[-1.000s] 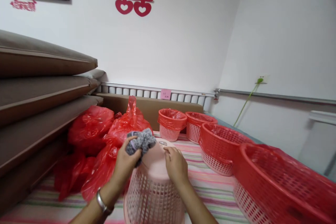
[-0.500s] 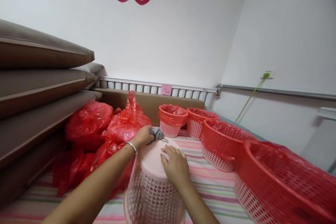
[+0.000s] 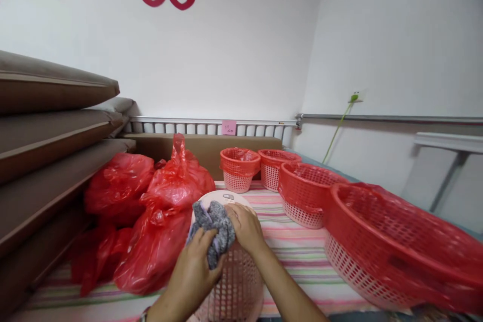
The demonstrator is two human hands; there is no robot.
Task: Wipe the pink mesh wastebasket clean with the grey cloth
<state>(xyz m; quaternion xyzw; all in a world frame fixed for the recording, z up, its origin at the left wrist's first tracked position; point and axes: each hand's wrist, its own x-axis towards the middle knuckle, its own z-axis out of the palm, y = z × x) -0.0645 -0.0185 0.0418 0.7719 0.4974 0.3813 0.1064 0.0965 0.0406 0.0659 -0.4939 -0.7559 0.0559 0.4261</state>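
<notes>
A pink perforated plastic basket (image 3: 236, 282) stands upside down in front of me, with its solid base on top and a small label near the far edge. My left hand (image 3: 196, 266) is closed on a crumpled grey cloth (image 3: 214, 229), which lies against the near left part of the base and side. My right hand (image 3: 245, 226) rests on the right of the base, fingers stretched out beside the cloth's edge. The cloth and both hands hide much of the base.
Several pink baskets lined with red plastic bags (image 3: 313, 186) line the right side of the striped sheet (image 3: 290, 251). Filled red bags (image 3: 177, 181) lie at left beside stacked brown cushions (image 3: 56, 136). A radiator (image 3: 188, 127) runs along the back wall.
My left hand and the cloth have moved from the base's far left edge towards me. The right hand has shifted slightly towards the cloth. The view has turned a little to the right.
</notes>
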